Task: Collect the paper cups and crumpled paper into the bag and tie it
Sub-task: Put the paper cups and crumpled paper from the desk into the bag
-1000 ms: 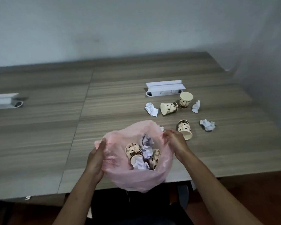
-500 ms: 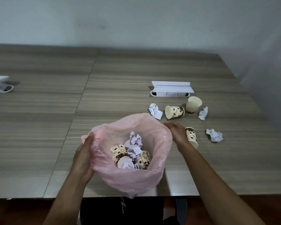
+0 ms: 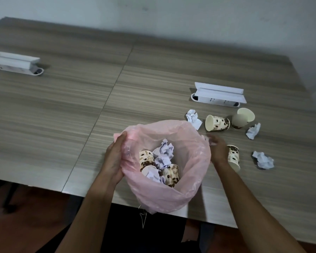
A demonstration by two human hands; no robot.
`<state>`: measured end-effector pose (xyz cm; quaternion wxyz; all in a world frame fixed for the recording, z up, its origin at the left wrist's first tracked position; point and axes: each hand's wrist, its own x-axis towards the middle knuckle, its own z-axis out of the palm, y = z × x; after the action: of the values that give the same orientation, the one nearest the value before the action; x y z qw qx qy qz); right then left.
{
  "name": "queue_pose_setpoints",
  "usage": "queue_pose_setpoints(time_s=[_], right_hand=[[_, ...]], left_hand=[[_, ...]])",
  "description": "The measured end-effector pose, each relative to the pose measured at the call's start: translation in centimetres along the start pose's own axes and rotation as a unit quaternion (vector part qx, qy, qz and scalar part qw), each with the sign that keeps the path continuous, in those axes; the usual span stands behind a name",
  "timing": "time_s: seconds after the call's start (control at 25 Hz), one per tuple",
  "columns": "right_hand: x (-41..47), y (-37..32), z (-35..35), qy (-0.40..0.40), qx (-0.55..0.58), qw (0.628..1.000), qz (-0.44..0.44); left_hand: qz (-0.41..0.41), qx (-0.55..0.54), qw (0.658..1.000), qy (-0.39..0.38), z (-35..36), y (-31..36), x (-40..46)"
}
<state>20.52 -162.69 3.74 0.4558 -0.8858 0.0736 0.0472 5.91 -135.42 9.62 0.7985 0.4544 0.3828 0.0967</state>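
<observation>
Three cups (image 3: 217,123) and three paper wads (image 3: 263,160) lie loose on the table (image 3: 80,106), from one to three o'clock of the pink bag (image 3: 188,157). Inside the bag sit several cups and wads, so roughly half is gathered; tying waits. The left hand (image 3: 115,157) grips the rim at nine o'clock. The right hand (image 3: 217,150) hovers loosely curled, blurred, beside the nearest cup (image 3: 233,157). Wood-grain top, two white socket boxes (image 3: 219,94), plain wall.

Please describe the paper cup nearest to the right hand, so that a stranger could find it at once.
Start at the pink bag on the near table edge; the right hand is beside its right rim. The cup lies on its side just right of that hand. The other two loose cups lie farther back, near the white socket box.
</observation>
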Motion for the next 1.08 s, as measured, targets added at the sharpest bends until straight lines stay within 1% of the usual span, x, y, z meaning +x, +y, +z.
queue_pose_setpoints(time_s=[0.04,0.08,0.12,0.16,0.2,0.28,0.32,0.36,0.4,0.44,0.48,0.52,0.56,0.6,0.64,0.68,0.72,0.76,0.8,0.88,0.92,1.0,1.08], right_hand=[[0.0,-2.2,-1.8,0.047,0.068,0.997,-0.006],[-0.5,-4.5,-3.6,0.086,0.102,0.99,-0.045],[-1.4,-6.8,-5.0,0.086,0.124,0.983,-0.102],[-2.4,-8.8,-5.9,0.059,0.122,0.976,-0.169],[-3.9,-10.7,-6.1,0.012,0.113,0.968,-0.222],[-6.8,-12.9,-4.9,-0.129,0.041,0.954,-0.269],[-7.7,-12.9,-3.8,-0.207,-0.042,0.937,-0.28],[-8.2,-12.6,-2.9,-0.272,-0.136,0.908,-0.289],[-8.4,-11.8,-2.3,-0.315,-0.197,0.878,-0.3],[-8.1,-11.3,-2.2,-0.325,-0.208,0.869,-0.311],[-7.5,-10.8,-2.7,-0.306,-0.176,0.884,-0.306],[-6.5,-10.5,-3.6,-0.249,-0.122,0.913,-0.301],[-5.4,-10.0,-4.7,-0.158,-0.067,0.941,-0.293],[-4.2,-9.2,-5.8,-0.048,-0.024,0.96,-0.277],[-2.7,-7.8,-6.9,0.046,0.002,0.969,-0.241],[-1.2,-6.2,-7.7,0.109,0.006,0.976,-0.187],[0.1,-4.5,-8.3,0.138,-0.011,0.983,-0.123],[1.4,-2.6,-8.7,0.135,-0.038,0.988,-0.058],[2.4,-0.5,-8.8,0.111,-0.069,0.991,0.009],[3.2,3.0,-8.6,0.037,-0.123,0.983,0.131],[3.1,4.2,-8.4,0.003,-0.138,0.976,0.171],[2.5,6.2,-7.8,-0.037,-0.145,0.966,0.213],[1.6,7.8,-7.2,-0.037,-0.126,0.963,0.234]], left_hand=[[0.0,-0.001,1.0,0.004,0.1,-0.1,-0.2],[0.001,-0.001,1.0,0.008,0.1,-0.2,-0.3],[0.005,-0.002,1.0,0.01,0.2,-0.3,-0.4],[0.009,-0.004,1.0,0.012,0.3,-0.2,-0.4],[0.009,-0.009,1.0,0.013,0.5,-0.2,-0.4],[0.002,-0.015,1.0,0.006,0.9,0.1,-0.6],[-0.003,-0.018,1.0,0.0,1.1,0.1,-0.6],[-0.008,-0.023,1.0,-0.005,1.4,0.1,-0.5],[-0.015,-0.03,0.999,-0.011,1.7,0.2,-0.5],[-0.019,-0.033,0.999,-0.019,1.9,0.2,-0.3],[-0.024,-0.036,0.999,-0.027,2.2,0.2,-0.2],[-0.027,-0.041,0.998,-0.037,2.6,0.1,0.0],[-0.034,-0.052,0.997,-0.049,3.1,0.0,0.0],[-0.041,-0.064,0.995,-0.064,3.8,-0.2,0.1],[-0.052,-0.076,0.992,-0.081,4.8,-0.2,-0.1],[-0.06,-0.081,0.99,-0.098,5.7,-0.2,-0.3],[-0.067,-0.085,0.987,-0.116,6.8,-0.1,-0.7],[-0.069,-0.084,0.986,-0.13,7.7,-0.1,-0.8],[-0.072,-0.083,0.984,-0.138,8.5,0.0,-0.9],[-0.076,-0.078,0.983,-0.149,9.5,-0.2,-1.0],[-0.078,-0.073,0.983,-0.151,9.7,-0.3,-0.9],[-0.077,-0.057,0.985,-0.14,9.6,-0.7,-0.5],[-0.067,-0.027,0.991,-0.111,8.8,-1.0,0.2]])
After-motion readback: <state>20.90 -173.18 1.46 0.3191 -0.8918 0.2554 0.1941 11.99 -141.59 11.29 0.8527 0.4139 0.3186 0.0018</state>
